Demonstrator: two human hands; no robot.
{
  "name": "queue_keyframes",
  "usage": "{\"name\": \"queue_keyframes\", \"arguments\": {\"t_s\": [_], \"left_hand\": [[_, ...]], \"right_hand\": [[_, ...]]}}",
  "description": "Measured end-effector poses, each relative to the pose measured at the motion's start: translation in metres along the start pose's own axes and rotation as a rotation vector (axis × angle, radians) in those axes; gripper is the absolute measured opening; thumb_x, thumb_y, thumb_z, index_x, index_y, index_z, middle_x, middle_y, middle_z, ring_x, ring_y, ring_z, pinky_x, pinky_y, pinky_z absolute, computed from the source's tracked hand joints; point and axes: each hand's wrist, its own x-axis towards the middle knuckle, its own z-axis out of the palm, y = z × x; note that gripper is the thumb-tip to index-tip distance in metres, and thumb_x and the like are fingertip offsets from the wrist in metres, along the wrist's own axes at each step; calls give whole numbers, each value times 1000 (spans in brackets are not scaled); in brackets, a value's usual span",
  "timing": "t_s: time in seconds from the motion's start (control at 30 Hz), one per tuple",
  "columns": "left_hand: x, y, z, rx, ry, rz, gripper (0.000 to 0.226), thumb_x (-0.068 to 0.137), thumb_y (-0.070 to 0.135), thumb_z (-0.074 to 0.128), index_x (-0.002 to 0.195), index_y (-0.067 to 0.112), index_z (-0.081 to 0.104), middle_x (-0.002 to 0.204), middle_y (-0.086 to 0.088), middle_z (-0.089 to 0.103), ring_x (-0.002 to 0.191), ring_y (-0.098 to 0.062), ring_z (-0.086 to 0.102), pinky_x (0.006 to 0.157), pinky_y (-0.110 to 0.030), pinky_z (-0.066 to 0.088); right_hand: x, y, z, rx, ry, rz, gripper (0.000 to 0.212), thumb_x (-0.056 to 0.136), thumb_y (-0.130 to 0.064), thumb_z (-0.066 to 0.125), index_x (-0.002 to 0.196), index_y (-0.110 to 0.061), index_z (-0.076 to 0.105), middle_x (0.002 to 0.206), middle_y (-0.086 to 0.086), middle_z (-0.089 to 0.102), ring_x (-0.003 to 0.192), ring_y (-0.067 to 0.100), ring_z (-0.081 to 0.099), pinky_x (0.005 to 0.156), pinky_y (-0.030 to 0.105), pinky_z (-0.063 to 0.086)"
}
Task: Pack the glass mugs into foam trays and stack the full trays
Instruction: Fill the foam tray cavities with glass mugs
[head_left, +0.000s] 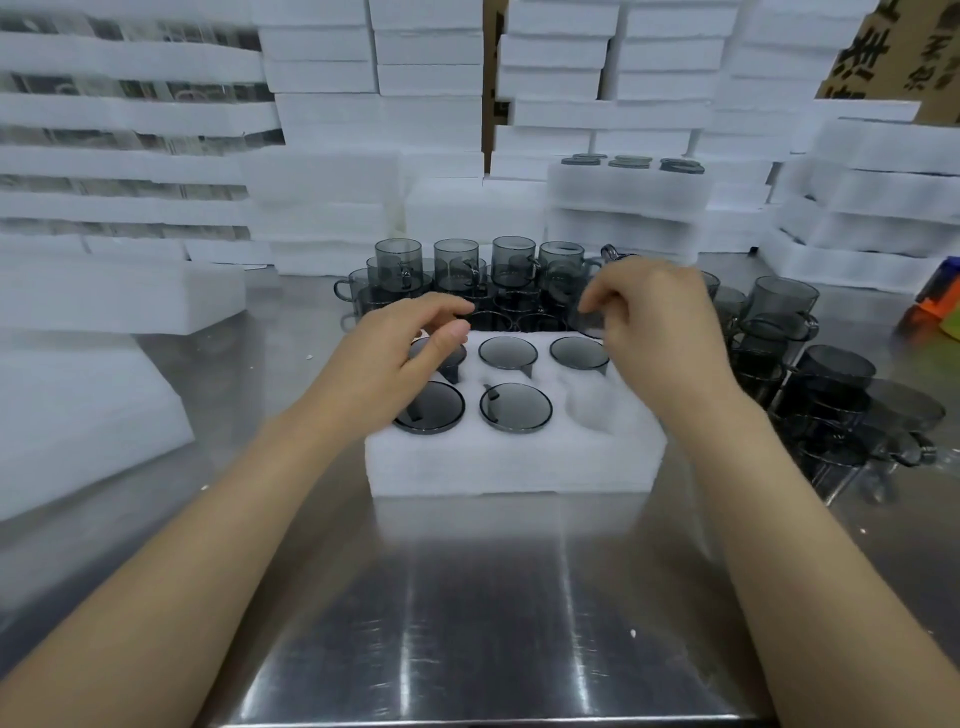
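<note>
A white foam tray (514, 462) with six round holes lies on the steel table in front of me. Five holes hold smoky grey glass mugs (508, 352), bases up; the front right hole (597, 410) is empty. My left hand (410, 353) hovers over the back left mug (447, 358), its fingers loosely curled with nothing visible in them. My right hand (660, 322) is at the tray's back right corner, and its curled fingers pinch the rim of a grey mug (588, 321) just behind the tray. More loose mugs (457, 270) stand stacked behind the tray.
Another cluster of grey mugs (831, 395) lies to the right on the table. A filled foam tray (623, 187) tops a stack at the back. Empty foam trays (104, 296) and foam blocks are piled left, behind and right. A cardboard box (883, 52) stands at the top right.
</note>
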Motion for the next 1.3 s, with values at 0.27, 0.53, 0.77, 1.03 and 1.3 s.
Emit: {"name": "queue_keyframes", "arguments": {"t_s": [0.27, 0.53, 0.77, 1.03, 1.3], "left_hand": [[1, 2, 0, -73, 29, 29, 79, 71, 59, 72, 138, 46, 33, 126, 28, 52, 115, 7, 52, 96, -16, 42], [3, 1, 1, -126, 23, 97, 68, 78, 27, 79, 135, 26, 42, 123, 22, 57, 113, 1, 56, 97, -18, 43], [2, 0, 2, -187, -9, 103, 76, 75, 12, 79, 137, 35, 42, 121, 33, 58, 118, 10, 52, 96, -7, 37], [2, -1, 2, -156, 46, 71, 65, 72, 10, 74, 127, 38, 54, 109, 21, 67, 106, 5, 59, 90, -12, 44], [1, 0, 2, -107, 172, 42, 45, 68, 33, 75, 107, 46, 56, 93, 27, 63, 84, 6, 58, 76, -3, 37]], "right_hand": [[-14, -33, 20, 236, 4, -673, 29, 71, 16, 70, 53, -2, 55, 84, 10, 71, 88, 31, 64, 68, 45, 53], [-12, -32, 23, 339, 98, -575, 17, 74, 11, 71, 86, -2, 70, 98, 9, 65, 99, 27, 54, 93, 26, 40], [-14, -30, 22, 388, -116, -426, 61, 80, -9, 69, 137, -14, 48, 137, 2, 48, 128, 18, 42, 107, 29, 36], [-11, -23, 17, 364, -148, -428, 66, 76, -9, 71, 138, -15, 48, 124, 1, 52, 115, 16, 43, 102, 15, 29], [-11, -20, 18, 292, -131, -376, 63, 75, -26, 77, 133, -19, 53, 111, -5, 41, 101, 9, 44, 84, 26, 45]]}}
